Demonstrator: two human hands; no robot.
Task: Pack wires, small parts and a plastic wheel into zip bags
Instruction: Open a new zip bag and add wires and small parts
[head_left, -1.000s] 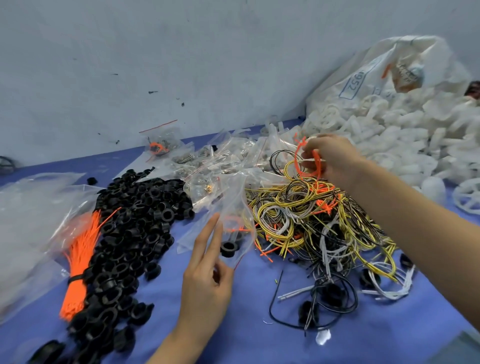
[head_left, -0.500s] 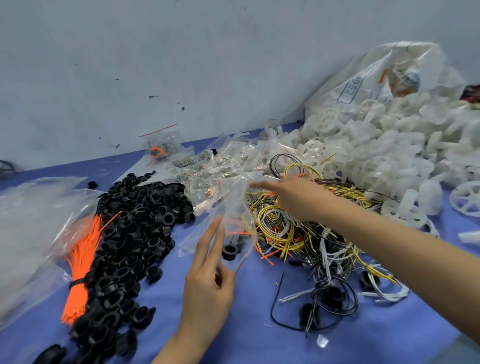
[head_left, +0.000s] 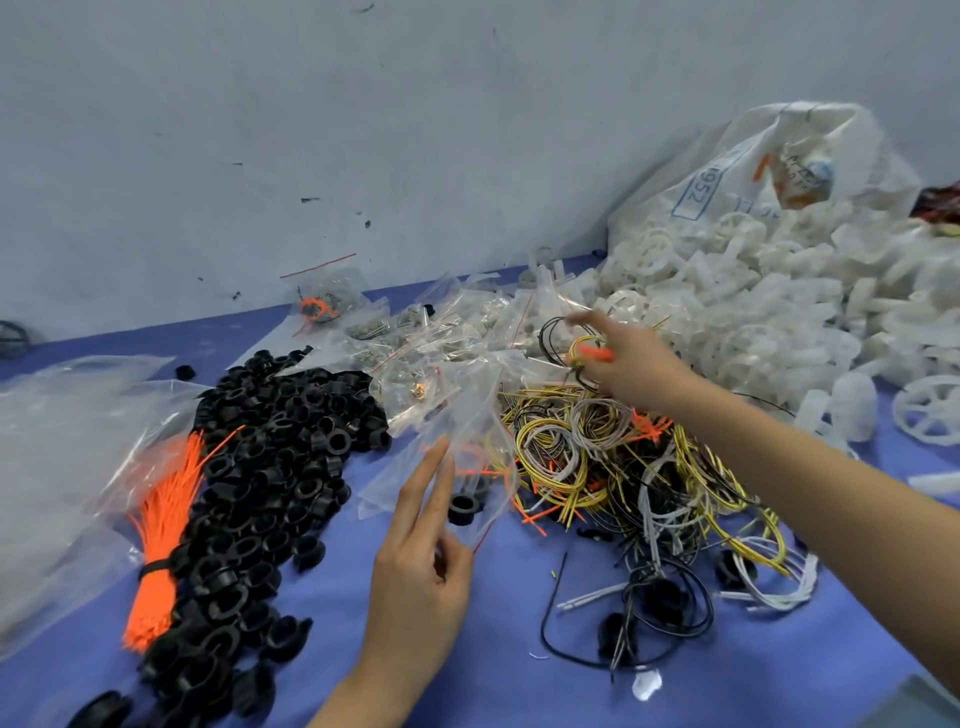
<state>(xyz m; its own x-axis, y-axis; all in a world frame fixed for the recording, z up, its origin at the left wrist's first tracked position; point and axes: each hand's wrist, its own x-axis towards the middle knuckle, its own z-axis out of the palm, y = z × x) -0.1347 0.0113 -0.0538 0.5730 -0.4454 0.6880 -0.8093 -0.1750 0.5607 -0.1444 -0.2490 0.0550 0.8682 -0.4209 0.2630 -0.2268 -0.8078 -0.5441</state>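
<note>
My left hand (head_left: 421, 551) pinches a clear zip bag (head_left: 457, 441) by its lower corner, index and middle fingers straight up against it. A black ring (head_left: 464, 509) lies inside the bag. My right hand (head_left: 631, 371) hovers above the tangled pile of yellow, white and black wires (head_left: 597, 467). It grips a small wire coil with an orange tie (head_left: 582, 356), its index finger stretched toward the small bags behind. White plastic wheels (head_left: 753, 322) are heaped at the right.
A heap of black rings (head_left: 260, 467) and a bundle of orange ties (head_left: 161, 535) lie left of the bag. Small bags of metal parts (head_left: 410, 338) sit by the wall. A big clear bag (head_left: 57, 467) is far left, and a white sack (head_left: 753, 171) sits behind the wheels.
My right hand dipped leftward over the wire pile, then drew back up toward the small bags with the wire coil. My left hand and the zip bag stayed in place.
</note>
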